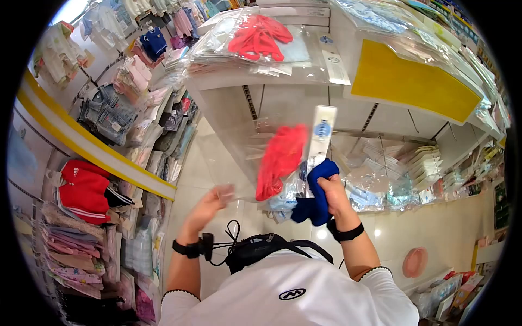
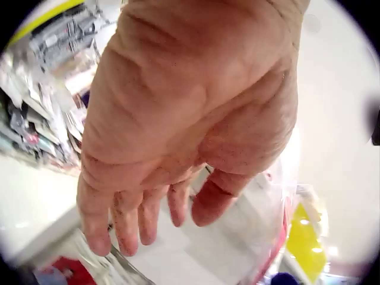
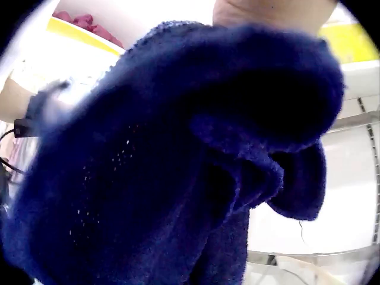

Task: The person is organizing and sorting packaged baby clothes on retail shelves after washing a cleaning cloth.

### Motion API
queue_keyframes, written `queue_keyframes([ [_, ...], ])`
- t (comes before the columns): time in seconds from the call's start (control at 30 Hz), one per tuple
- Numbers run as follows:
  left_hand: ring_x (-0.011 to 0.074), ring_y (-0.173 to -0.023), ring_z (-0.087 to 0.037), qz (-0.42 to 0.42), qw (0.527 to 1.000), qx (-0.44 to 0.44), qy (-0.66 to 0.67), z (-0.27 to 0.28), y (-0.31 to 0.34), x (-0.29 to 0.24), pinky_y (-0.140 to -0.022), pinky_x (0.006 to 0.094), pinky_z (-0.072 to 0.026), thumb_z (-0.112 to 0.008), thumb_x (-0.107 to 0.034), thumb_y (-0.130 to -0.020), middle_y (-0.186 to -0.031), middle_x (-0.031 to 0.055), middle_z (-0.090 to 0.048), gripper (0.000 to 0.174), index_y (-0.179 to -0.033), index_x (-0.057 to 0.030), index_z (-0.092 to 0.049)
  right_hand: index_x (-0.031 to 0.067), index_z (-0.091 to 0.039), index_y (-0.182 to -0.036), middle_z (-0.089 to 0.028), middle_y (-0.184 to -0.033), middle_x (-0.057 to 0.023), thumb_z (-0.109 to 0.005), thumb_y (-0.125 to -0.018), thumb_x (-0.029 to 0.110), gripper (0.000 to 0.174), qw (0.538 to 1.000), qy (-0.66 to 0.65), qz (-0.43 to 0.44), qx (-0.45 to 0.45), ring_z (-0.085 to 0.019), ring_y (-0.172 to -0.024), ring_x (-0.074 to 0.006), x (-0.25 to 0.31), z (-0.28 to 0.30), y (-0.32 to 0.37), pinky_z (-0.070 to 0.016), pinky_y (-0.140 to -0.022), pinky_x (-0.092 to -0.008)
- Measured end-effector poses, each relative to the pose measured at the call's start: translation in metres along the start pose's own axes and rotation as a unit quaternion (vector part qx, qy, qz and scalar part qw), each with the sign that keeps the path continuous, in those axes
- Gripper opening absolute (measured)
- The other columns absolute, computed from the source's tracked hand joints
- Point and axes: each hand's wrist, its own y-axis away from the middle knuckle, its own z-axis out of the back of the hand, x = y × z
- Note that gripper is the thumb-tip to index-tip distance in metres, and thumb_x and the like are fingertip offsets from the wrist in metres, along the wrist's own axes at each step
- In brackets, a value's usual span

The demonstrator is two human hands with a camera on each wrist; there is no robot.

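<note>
One blue cloth [image 1: 319, 205] is bunched in my right hand [image 1: 335, 195], by one clear bag [image 1: 234, 146] holding one red garment [image 1: 280, 157]; my left hand [image 1: 209, 204] is loose-fingered at its edge.

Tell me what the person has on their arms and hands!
The left hand and right hand are bare. Short white sleeves with dark trim end above the elbows. A black strap circles each wrist; the left strap carries a small black camera with a thin black cable looping from it.
</note>
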Motion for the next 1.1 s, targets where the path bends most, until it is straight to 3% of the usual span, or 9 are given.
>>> queue_keyframes([
  [0.03, 0.0151, -0.112, -0.047, 0.052, 0.996, -0.065, 0.035, 0.013, -0.004, 0.004, -0.092, 0.0293, -0.0359, -0.048, -0.013, -0.082, -0.123, 0.0079, -0.049, 0.040, -0.121, -0.0041, -0.047, 0.0022, -0.056, -0.096, -0.059, -0.083, -0.0028, -0.047, -0.074, -0.001, 0.025, 0.999, 0.032, -0.002, 0.004, -0.057, -0.073, -0.0116, 0.004, 0.009, 0.000, -0.0470, -0.066, -0.0255],
  [0.1, 0.0162, -0.113, -0.046, -0.024, 0.986, -0.147, 0.070, 0.028, -0.010, -0.008, -0.092, 0.0273, -0.0345, -0.049, -0.012, -0.082, -0.124, 0.0080, -0.049, 0.040, -0.121, -0.0039, -0.046, 0.0021, -0.055, -0.102, -0.060, -0.087, -0.0035, -0.046, -0.070, -0.003, 0.033, 0.996, 0.087, -0.033, -0.001, -0.057, -0.075, -0.0123, 0.014, 0.022, 0.004, -0.0472, -0.069, -0.0251],
  [0.33, 0.0223, -0.123, -0.034, -0.252, 0.939, -0.020, -0.233, -0.026, -0.074, -0.075, -0.102, 0.0336, -0.0248, -0.059, -0.015, -0.080, -0.133, 0.0116, -0.035, 0.049, -0.125, -0.0059, -0.042, 0.0025, -0.049, -0.116, -0.058, -0.097, -0.0037, -0.058, -0.068, -0.004, 0.049, 0.970, 0.167, -0.099, 0.149, -0.055, -0.085, -0.0117, 0.023, 0.052, 0.013, -0.0462, -0.075, -0.0257],
  [0.43, 0.0258, -0.117, -0.037, -0.297, 0.931, 0.036, -0.209, -0.063, -0.097, -0.076, -0.094, 0.0329, -0.0365, -0.066, -0.018, -0.076, -0.131, 0.0116, -0.030, 0.049, -0.119, -0.0085, -0.046, 0.0027, -0.052, -0.115, -0.059, -0.097, -0.0011, -0.065, -0.070, 0.004, 0.047, 0.947, 0.220, -0.065, 0.225, -0.052, -0.087, -0.0092, 0.015, 0.057, 0.021, -0.0437, -0.077, -0.0243],
  [0.63, 0.0227, -0.110, -0.043, -0.292, 0.931, -0.078, -0.205, -0.064, -0.107, -0.053, -0.079, 0.0306, -0.0461, -0.065, -0.013, -0.076, -0.125, 0.0108, -0.029, 0.034, -0.105, -0.0059, -0.048, 0.0014, -0.056, -0.108, -0.062, -0.094, -0.0037, -0.068, -0.065, 0.002, 0.044, 0.968, 0.160, -0.086, 0.176, -0.058, -0.082, -0.0104, 0.015, 0.075, 0.048, -0.0471, -0.076, -0.0260],
  [0.77, 0.0143, -0.105, -0.045, -0.109, 0.982, 0.151, 0.031, -0.082, -0.110, -0.035, -0.082, 0.0280, -0.0421, -0.062, -0.020, -0.080, -0.120, 0.0113, -0.042, 0.039, -0.112, -0.0047, -0.045, -0.0004, -0.056, -0.106, -0.062, -0.098, -0.0045, -0.068, -0.067, 0.001, 0.041, 0.959, 0.135, -0.095, 0.230, -0.058, -0.086, -0.0126, 0.007, 0.083, 0.056, -0.0467, -0.079, -0.0274],
  [0.83, 0.0106, -0.095, -0.050, -0.164, 0.963, 0.170, -0.132, -0.093, -0.115, -0.032, -0.082, 0.0263, -0.0414, -0.060, -0.028, -0.083, -0.109, 0.0087, -0.053, 0.047, -0.120, -0.0052, -0.042, -0.0007, -0.056, -0.106, -0.061, -0.099, -0.0041, -0.068, -0.068, 0.002, 0.040, 0.936, 0.156, -0.091, 0.302, -0.057, -0.088, -0.0127, -0.003, 0.085, 0.052, -0.0455, -0.081, -0.0271],
  [0.87, 0.0099, -0.085, -0.054, -0.177, 0.964, 0.190, -0.051, -0.103, -0.113, -0.029, -0.078, 0.0246, -0.0416, -0.058, -0.030, -0.084, -0.100, 0.0045, -0.058, 0.046, -0.120, -0.0042, -0.045, -0.0010, -0.056, -0.106, -0.061, -0.099, -0.0035, -0.068, -0.068, 0.003, 0.040, 0.934, 0.144, -0.092, 0.313, -0.056, -0.090, -0.0121, -0.001, 0.080, 0.053, -0.0446, -0.082, -0.0267],
  [1.1, 0.0087, -0.065, -0.055, 0.069, 0.902, 0.426, -0.025, -0.077, -0.095, -0.035, -0.059, 0.0201, -0.0424, -0.052, -0.027, -0.087, -0.071, 0.0006, -0.058, 0.026, -0.097, -0.0037, -0.058, -0.0006, -0.050, -0.116, -0.059, -0.103, -0.0033, -0.068, -0.066, 0.002, 0.054, 0.968, 0.092, -0.087, 0.219, -0.055, -0.090, -0.0112, -0.005, 0.074, 0.050, -0.0439, -0.081, -0.0246],
])
